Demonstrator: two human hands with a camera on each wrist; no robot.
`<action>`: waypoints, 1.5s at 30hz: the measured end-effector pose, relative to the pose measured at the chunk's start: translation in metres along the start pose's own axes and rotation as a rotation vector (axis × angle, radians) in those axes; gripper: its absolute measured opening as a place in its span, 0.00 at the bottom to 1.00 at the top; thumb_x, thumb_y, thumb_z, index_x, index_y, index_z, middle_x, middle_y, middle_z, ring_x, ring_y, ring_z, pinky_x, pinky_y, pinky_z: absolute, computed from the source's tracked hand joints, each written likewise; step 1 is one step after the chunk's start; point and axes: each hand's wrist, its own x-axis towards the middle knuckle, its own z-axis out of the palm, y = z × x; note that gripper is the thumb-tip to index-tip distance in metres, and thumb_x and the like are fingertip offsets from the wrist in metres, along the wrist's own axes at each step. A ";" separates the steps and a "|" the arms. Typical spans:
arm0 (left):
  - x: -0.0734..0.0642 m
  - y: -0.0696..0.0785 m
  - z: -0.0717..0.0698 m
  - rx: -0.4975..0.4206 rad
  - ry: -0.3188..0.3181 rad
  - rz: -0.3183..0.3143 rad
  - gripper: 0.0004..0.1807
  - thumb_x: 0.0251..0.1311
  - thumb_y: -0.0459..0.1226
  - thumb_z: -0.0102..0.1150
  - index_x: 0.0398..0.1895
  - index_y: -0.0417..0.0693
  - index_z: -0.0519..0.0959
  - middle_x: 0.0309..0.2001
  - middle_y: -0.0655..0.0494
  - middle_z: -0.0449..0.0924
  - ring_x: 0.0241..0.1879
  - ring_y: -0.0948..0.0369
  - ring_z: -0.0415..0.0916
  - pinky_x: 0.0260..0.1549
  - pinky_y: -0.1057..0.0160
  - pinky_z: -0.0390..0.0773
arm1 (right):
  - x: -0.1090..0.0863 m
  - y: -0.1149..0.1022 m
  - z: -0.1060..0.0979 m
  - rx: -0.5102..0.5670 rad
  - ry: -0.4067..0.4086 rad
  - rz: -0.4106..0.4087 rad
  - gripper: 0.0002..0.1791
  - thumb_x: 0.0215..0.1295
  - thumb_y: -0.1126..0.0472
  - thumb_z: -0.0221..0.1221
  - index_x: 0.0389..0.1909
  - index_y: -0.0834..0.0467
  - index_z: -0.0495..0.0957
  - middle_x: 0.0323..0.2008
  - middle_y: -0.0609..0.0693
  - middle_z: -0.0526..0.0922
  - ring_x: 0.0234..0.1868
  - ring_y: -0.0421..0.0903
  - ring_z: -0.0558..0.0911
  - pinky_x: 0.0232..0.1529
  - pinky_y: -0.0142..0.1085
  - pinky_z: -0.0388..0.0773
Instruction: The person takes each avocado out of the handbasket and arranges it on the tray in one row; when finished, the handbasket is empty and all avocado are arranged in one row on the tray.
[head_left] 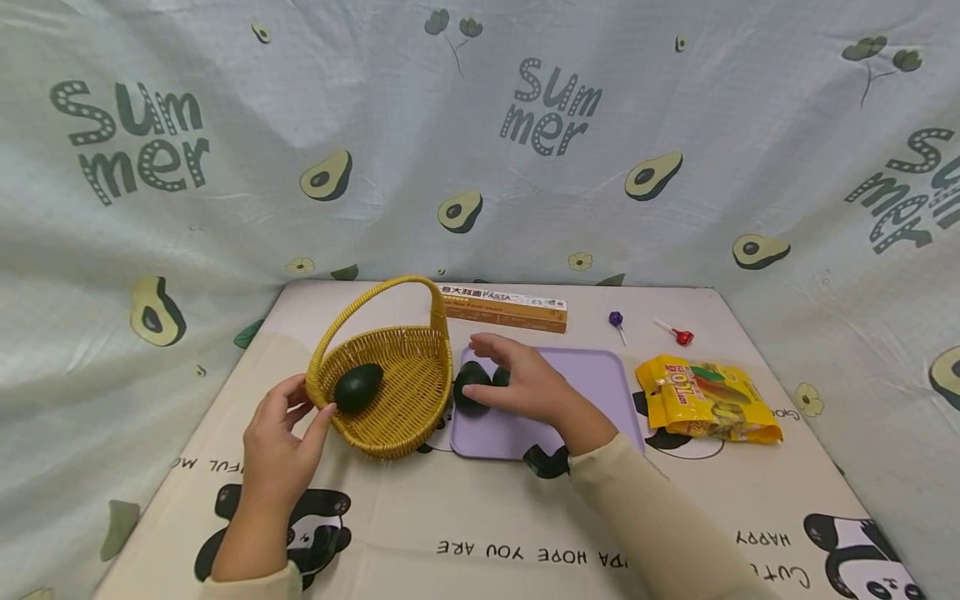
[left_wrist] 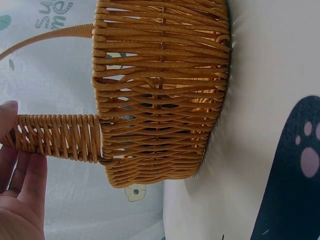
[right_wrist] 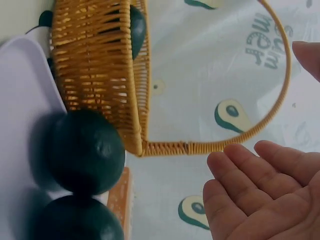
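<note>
A yellow wicker basket (head_left: 408,383) with a tall arched handle stands on the left of the table. My left hand (head_left: 279,442) grips the lower part of its handle (left_wrist: 57,137) between thumb and fingers. One dark green avocado (head_left: 357,389) lies inside, against the left side. Right of the basket, a lilac tray (head_left: 588,383) bears two more dark avocados (right_wrist: 85,152), side by side near its left edge. Over them is my right hand (head_left: 528,387), its palm bare and fingers loosely extended; the right wrist view shows them apart from the fruit.
Behind the tray lies a long pasta box (head_left: 506,310). A purple lollipop (head_left: 616,319) and a red lollipop (head_left: 683,337) are at the back right, with a yellow candy bag (head_left: 708,400) in front. A printed curtain (head_left: 480,108) hangs around the table.
</note>
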 end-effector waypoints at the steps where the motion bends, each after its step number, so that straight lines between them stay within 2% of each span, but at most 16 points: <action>1: 0.000 0.000 0.000 -0.001 0.000 0.000 0.30 0.56 0.24 0.72 0.62 0.36 0.73 0.52 0.41 0.79 0.54 0.48 0.81 0.55 0.90 0.66 | 0.002 -0.001 0.002 -0.002 -0.007 -0.007 0.43 0.62 0.46 0.71 0.76 0.50 0.65 0.72 0.46 0.73 0.72 0.46 0.72 0.77 0.45 0.66; 6: 0.000 0.000 0.000 -0.003 -0.005 -0.008 0.30 0.56 0.25 0.72 0.62 0.36 0.73 0.52 0.41 0.79 0.54 0.48 0.81 0.55 0.90 0.66 | 0.013 -0.008 0.010 -0.010 -0.020 -0.038 0.42 0.62 0.47 0.71 0.75 0.53 0.66 0.71 0.48 0.73 0.71 0.45 0.73 0.76 0.43 0.67; 13: 0.000 0.002 0.000 -0.017 -0.010 -0.019 0.30 0.56 0.25 0.72 0.62 0.36 0.73 0.52 0.42 0.80 0.54 0.49 0.81 0.56 0.88 0.67 | 0.024 -0.013 0.023 -0.002 -0.054 -0.020 0.43 0.62 0.46 0.71 0.75 0.53 0.66 0.71 0.47 0.73 0.71 0.44 0.73 0.76 0.43 0.68; 20: 0.000 0.003 -0.001 -0.025 -0.006 -0.023 0.30 0.57 0.26 0.72 0.63 0.37 0.73 0.52 0.43 0.80 0.54 0.49 0.81 0.56 0.88 0.68 | 0.038 -0.018 0.036 0.012 -0.100 -0.043 0.44 0.63 0.46 0.70 0.76 0.56 0.64 0.72 0.50 0.72 0.72 0.45 0.72 0.76 0.43 0.67; 29: 0.002 0.004 0.001 -0.026 -0.030 -0.026 0.29 0.58 0.26 0.71 0.63 0.37 0.73 0.53 0.43 0.79 0.55 0.50 0.80 0.56 0.88 0.67 | 0.055 -0.024 0.050 -0.011 -0.114 -0.028 0.43 0.62 0.44 0.70 0.75 0.54 0.66 0.71 0.50 0.74 0.71 0.44 0.73 0.74 0.43 0.70; 38: 0.001 0.004 0.000 -0.005 -0.040 -0.026 0.30 0.58 0.26 0.71 0.63 0.38 0.72 0.54 0.43 0.79 0.56 0.50 0.80 0.57 0.82 0.72 | 0.071 -0.031 0.059 -0.020 -0.136 -0.036 0.45 0.62 0.42 0.70 0.74 0.59 0.66 0.71 0.55 0.74 0.71 0.45 0.74 0.74 0.41 0.71; 45: 0.001 0.003 -0.003 0.015 -0.040 -0.026 0.30 0.58 0.26 0.71 0.64 0.38 0.72 0.54 0.43 0.79 0.56 0.49 0.80 0.57 0.77 0.74 | 0.082 -0.037 0.064 -0.008 -0.157 -0.026 0.44 0.63 0.43 0.70 0.74 0.59 0.66 0.71 0.53 0.74 0.71 0.45 0.74 0.73 0.39 0.71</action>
